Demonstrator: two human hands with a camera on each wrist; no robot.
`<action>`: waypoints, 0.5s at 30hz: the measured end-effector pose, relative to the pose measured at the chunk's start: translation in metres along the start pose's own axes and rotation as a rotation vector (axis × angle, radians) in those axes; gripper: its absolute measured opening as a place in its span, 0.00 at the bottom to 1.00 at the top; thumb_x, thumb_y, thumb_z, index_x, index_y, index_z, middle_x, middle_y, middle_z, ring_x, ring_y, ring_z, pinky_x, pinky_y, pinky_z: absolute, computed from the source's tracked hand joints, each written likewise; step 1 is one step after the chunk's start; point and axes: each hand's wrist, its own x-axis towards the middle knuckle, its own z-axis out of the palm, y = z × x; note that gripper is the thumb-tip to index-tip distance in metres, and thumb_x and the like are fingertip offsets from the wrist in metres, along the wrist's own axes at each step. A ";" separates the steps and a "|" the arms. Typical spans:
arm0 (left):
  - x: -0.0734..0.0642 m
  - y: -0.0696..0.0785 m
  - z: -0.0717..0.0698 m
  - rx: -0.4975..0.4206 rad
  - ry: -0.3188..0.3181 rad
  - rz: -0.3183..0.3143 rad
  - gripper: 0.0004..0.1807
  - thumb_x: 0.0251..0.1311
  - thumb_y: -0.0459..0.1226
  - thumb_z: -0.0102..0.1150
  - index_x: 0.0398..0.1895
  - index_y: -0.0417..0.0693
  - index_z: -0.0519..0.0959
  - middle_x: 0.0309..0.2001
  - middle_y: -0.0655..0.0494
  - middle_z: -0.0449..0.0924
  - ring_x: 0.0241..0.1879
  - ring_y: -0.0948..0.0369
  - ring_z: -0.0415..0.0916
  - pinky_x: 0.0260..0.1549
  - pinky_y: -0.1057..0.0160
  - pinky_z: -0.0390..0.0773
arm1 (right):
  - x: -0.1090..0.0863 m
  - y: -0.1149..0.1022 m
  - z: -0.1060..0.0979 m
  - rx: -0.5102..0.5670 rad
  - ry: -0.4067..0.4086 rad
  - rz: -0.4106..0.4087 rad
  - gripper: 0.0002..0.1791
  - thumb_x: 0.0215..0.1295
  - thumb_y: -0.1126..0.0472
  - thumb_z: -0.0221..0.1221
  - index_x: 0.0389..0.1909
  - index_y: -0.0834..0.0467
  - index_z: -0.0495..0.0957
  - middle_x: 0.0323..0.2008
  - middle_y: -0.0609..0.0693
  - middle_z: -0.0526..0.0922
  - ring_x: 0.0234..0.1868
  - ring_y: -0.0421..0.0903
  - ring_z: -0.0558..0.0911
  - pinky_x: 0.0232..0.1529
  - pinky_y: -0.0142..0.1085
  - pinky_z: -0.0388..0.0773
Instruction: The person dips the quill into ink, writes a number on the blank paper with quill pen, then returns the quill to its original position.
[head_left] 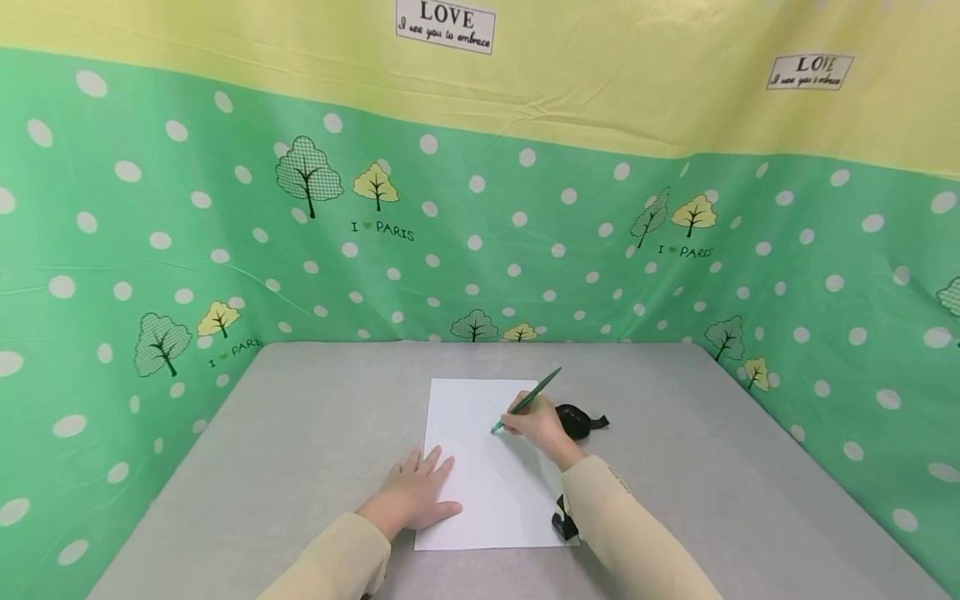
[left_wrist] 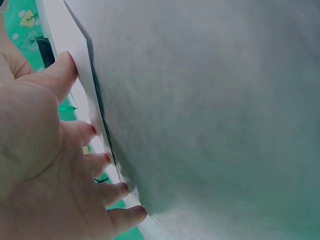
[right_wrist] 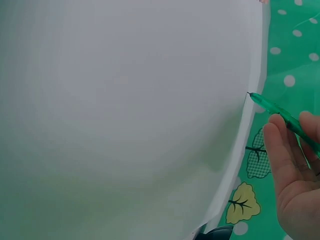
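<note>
A white sheet of paper [head_left: 480, 492] lies on the grey table. My right hand [head_left: 538, 423] pinches a green pen [head_left: 542, 385] slantwise over the paper's upper right part. In the right wrist view, the pen [right_wrist: 272, 108] has its dark tip at the paper [right_wrist: 150, 100], and thumb and fingers of the right hand [right_wrist: 295, 172] close round its barrel. My left hand [head_left: 420, 493] rests with spread fingers on the paper's left edge. Seen in the left wrist view, the left hand [left_wrist: 55, 145] has its thumb and fingertips along that edge.
A black rounded thing [head_left: 573, 422] with a short tail is beside the right wrist; its kind is unclear. Another small black thing [head_left: 563, 523] shows at the paper's lower right, partly behind the sleeve. A green and yellow printed curtain [head_left: 450, 250] hangs around the table [head_left: 322, 417].
</note>
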 end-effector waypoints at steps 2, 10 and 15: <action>0.000 0.000 0.000 0.000 -0.001 0.000 0.40 0.56 0.58 0.53 0.66 0.44 0.62 0.68 0.42 0.52 0.66 0.39 0.45 0.59 0.38 0.51 | -0.001 0.000 0.000 -0.003 0.002 0.003 0.08 0.55 0.69 0.62 0.24 0.64 0.71 0.23 0.52 0.80 0.26 0.44 0.81 0.32 0.35 0.80; -0.001 0.000 -0.002 -0.006 -0.016 -0.007 0.40 0.56 0.58 0.53 0.67 0.44 0.61 0.68 0.42 0.52 0.66 0.39 0.44 0.59 0.38 0.50 | -0.003 0.001 0.001 -0.014 -0.007 -0.005 0.08 0.55 0.69 0.62 0.24 0.63 0.72 0.22 0.51 0.80 0.26 0.44 0.81 0.32 0.35 0.80; -0.002 0.002 -0.004 -0.016 -0.018 -0.007 0.40 0.57 0.58 0.53 0.67 0.44 0.61 0.68 0.42 0.52 0.66 0.39 0.44 0.59 0.38 0.50 | -0.005 0.001 0.000 -0.018 -0.011 -0.008 0.08 0.55 0.68 0.62 0.24 0.63 0.72 0.22 0.51 0.80 0.26 0.43 0.80 0.32 0.35 0.80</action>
